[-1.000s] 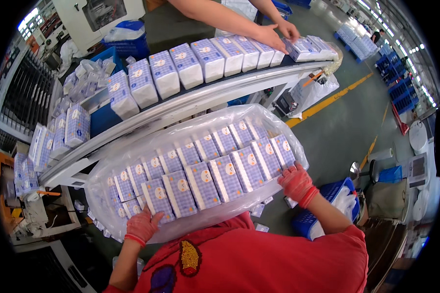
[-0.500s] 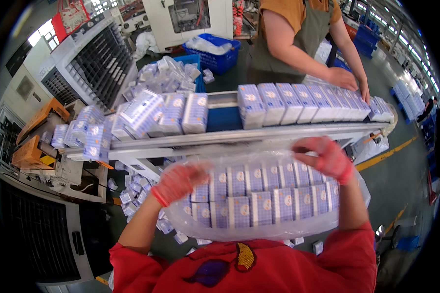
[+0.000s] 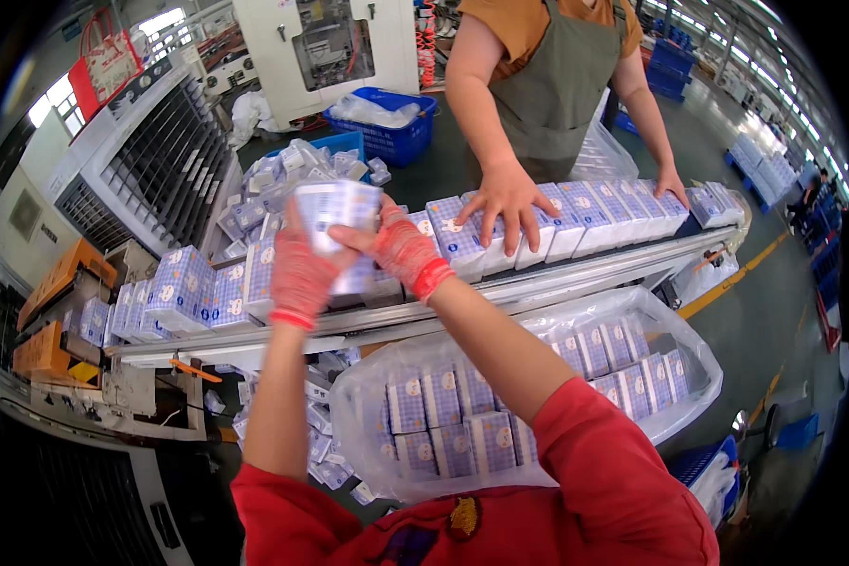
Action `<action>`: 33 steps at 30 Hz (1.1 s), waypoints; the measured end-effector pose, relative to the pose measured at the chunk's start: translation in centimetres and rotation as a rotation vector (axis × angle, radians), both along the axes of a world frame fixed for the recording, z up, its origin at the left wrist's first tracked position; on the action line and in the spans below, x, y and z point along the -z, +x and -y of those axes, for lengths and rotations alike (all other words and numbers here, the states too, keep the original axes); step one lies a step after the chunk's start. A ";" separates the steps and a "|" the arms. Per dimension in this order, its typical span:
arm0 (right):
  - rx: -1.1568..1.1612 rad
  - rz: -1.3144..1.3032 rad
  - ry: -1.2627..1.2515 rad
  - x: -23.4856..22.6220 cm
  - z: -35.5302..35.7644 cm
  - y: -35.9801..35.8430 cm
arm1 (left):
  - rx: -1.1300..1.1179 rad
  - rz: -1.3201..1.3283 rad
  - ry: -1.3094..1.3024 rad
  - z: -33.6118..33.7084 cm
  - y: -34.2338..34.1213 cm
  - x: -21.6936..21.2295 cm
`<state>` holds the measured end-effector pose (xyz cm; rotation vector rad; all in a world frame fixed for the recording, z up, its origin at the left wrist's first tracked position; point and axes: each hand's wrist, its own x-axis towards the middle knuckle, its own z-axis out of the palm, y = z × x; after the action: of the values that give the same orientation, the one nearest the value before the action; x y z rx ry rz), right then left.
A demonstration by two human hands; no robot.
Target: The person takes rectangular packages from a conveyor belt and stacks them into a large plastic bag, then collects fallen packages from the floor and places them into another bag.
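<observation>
Above the conveyor, my two hands in red-and-white gloves hold a tissue pack (image 3: 335,203) in white and blue checked wrap, a little blurred. My left hand (image 3: 302,274) grips its left side, and my right hand (image 3: 404,250) holds its right side, with bare fingertips across the front. More tissue packs (image 3: 181,288) stand in a row on the conveyor, some hidden behind my hands. Below my arms lies an open clear plastic bag (image 3: 684,354) holding two rows of the same packs. My right forearm hides part of them.
Across the conveyor (image 3: 538,278), a person in a green apron (image 3: 561,104) has both hands on the packs. A blue basket (image 3: 387,141) stands behind, beside a heap of loose packs (image 3: 302,160). More packs (image 3: 321,443) lie under the conveyor. An air cooler (image 3: 146,170) is at left.
My hands have left the plastic bag, moved up and left to the conveyor and taken hold of a tissue pack. The other person's hand has moved left along the packs. The conveyor gap is no longer visible.
</observation>
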<state>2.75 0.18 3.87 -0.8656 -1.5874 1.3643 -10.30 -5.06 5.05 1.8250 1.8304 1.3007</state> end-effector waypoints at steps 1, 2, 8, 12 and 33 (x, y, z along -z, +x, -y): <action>0.246 0.063 -0.077 0.7 -1.0 -0.1 | -0.111 -0.148 0.045 -0.1 3.9 0.3; 0.236 -0.083 -0.027 -0.2 -0.3 0.7 | -0.072 -0.152 0.195 0.3 5.1 0.2; 0.724 0.178 0.297 -2.6 -2.9 12.1 | 0.129 -0.273 -0.009 -1.0 5.2 3.2; 0.790 0.735 0.199 -4.9 -2.8 13.7 | 0.146 -0.765 -0.191 -1.8 7.1 4.7; 0.305 1.295 0.003 -3.9 -8.8 11.0 | -0.177 -0.721 -0.088 -0.8 2.9 8.0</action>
<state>13.76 9.02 7.81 -2.1235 -2.1765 0.4938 -7.42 -4.25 -2.93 2.3137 2.3844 0.6076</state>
